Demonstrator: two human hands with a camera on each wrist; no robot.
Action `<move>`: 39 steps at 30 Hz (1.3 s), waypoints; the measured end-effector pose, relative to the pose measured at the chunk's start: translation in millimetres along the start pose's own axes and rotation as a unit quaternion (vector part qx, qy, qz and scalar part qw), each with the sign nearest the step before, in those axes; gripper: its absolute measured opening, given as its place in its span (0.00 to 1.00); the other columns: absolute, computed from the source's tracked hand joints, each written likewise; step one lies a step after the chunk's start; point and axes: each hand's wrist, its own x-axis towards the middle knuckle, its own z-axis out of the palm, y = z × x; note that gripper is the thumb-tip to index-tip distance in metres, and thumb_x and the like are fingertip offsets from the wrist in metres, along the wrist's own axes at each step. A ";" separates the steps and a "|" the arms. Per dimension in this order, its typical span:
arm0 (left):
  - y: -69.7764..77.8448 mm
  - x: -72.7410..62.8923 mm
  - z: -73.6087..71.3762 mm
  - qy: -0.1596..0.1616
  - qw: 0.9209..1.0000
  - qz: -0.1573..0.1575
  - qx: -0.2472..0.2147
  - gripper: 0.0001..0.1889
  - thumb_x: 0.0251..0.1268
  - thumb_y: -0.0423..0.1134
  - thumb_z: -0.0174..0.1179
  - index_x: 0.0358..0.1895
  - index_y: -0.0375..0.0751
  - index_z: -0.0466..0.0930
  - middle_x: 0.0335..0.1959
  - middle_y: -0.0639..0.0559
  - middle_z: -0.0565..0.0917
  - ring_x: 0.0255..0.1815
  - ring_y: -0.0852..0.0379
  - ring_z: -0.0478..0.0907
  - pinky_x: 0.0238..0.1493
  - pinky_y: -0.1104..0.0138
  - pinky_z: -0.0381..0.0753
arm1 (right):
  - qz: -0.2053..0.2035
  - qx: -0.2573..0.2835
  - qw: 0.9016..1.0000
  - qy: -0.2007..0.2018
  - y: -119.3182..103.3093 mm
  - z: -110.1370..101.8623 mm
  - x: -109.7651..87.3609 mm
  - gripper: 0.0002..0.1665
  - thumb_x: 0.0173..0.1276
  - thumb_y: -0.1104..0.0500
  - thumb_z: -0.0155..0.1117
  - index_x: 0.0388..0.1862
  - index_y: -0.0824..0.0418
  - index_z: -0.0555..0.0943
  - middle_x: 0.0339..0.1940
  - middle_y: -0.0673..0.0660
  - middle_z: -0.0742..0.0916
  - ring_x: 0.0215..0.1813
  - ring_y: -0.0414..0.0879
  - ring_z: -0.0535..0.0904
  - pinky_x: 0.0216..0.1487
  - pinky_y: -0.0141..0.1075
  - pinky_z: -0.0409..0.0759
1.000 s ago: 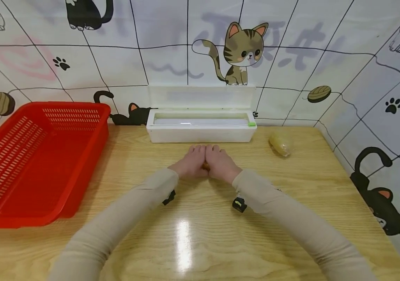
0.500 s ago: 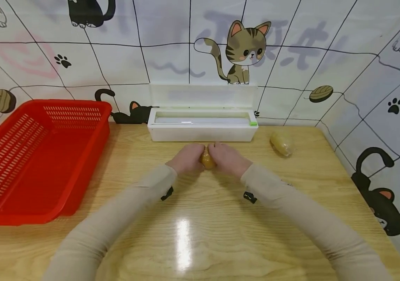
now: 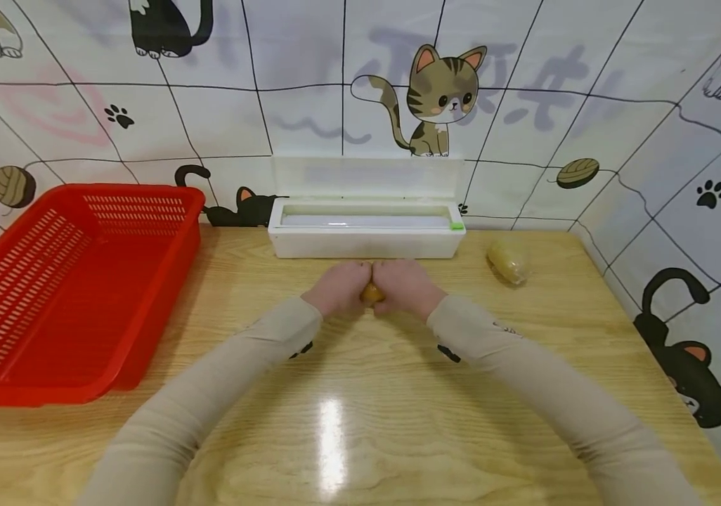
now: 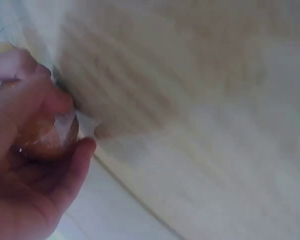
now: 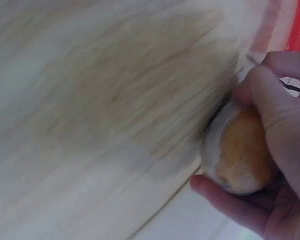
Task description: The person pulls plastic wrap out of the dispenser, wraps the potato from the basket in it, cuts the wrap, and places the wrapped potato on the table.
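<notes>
In the head view, a round orange-brown fruit or vegetable point(image 3: 371, 294) in clear plastic film shows between two hands, just in front of the white box. My left hand point(image 3: 340, 287) curls its fingers and thumb round one side of it. From the other side my right hand point(image 3: 406, 287) grips it, knuckles close to the left ones. In the left wrist view, shiny film creases over the wrapped item point(image 4: 47, 135) between thumb and fingers. The right wrist view shows its rounded end point(image 5: 242, 155) under clear film. Much of it is hidden by the fingers.
A long white cling film box point(image 3: 367, 242) with raised lid and green slider stands at the back against the patterned backdrop. Right of it lies a yellowish film-wrapped item point(image 3: 508, 263). A red perforated basket point(image 3: 126, 344) stands on the left of the wooden table point(image 3: 373, 422).
Compared with a second ago, more of the wrapped item shows between my hands. They spread slightly apart half a second ago and have since come closer together over it.
</notes>
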 end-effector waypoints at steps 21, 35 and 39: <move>-8.6 5.9 3.9 -0.014 0.998 0.040 0.041 0.25 0.52 0.37 0.70 0.51 0.31 0.72 0.40 0.46 0.78 0.39 0.52 0.76 0.45 0.62 0.77 | 0.028 -0.032 0.999 0.017 -5.6 5.0 -6.8 0.34 0.62 0.40 0.66 0.49 0.69 0.73 0.35 0.59 0.79 0.36 0.49 0.78 0.36 0.42 0.81; -2.5 3.6 -3.7 -0.031 0.994 0.034 0.099 0.27 0.57 0.49 0.69 0.52 0.33 0.73 0.43 0.46 0.80 0.41 0.53 0.79 0.44 0.62 0.80 | 0.025 0.019 1.000 0.007 -5.9 3.4 -9.3 0.36 0.65 0.43 0.66 0.57 0.71 0.70 0.43 0.63 0.79 0.43 0.53 0.78 0.41 0.45 0.81; -1.8 1.7 -3.2 -0.020 0.993 0.048 0.107 0.28 0.59 0.47 0.67 0.54 0.30 0.72 0.44 0.45 0.80 0.43 0.51 0.80 0.45 0.61 0.80 | 0.001 0.077 0.997 -0.011 2.1 1.0 -13.2 0.40 0.65 0.46 0.66 0.63 0.72 0.66 0.48 0.65 0.79 0.48 0.55 0.77 0.46 0.47 0.79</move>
